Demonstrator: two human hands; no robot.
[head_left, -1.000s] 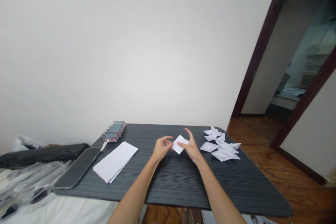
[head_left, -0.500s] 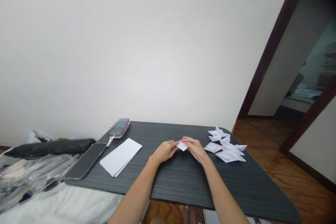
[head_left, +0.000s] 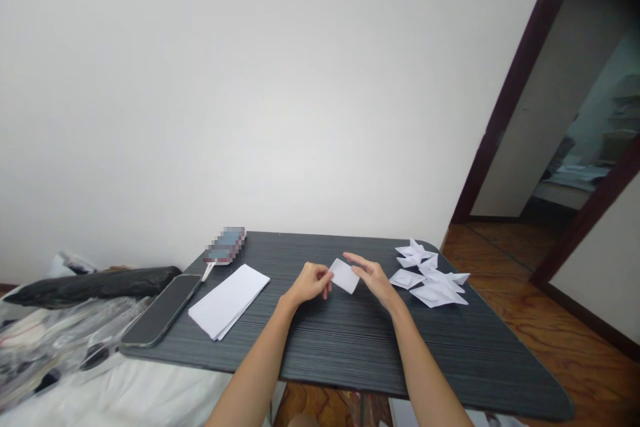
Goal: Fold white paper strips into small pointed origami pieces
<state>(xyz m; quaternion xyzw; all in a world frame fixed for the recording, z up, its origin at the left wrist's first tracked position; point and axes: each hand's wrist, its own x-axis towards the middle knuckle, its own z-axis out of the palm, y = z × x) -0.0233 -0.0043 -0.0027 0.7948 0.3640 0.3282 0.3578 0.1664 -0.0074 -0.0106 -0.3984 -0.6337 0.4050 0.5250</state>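
In the head view, your left hand (head_left: 311, 282) pinches one corner of the small folded paper (head_left: 344, 276), which sits between your hands over the dark surface (head_left: 345, 347). Your right hand (head_left: 376, 279) has its fingers loosely spread at the opposite corner; you cannot tell whether it grips. For clean creases, keep that left pinch light, match corners exactly, then press each fold outward from its middle.

Head view faces the wall (head_left: 280, 93) (table (head_left: 350, 353) below).
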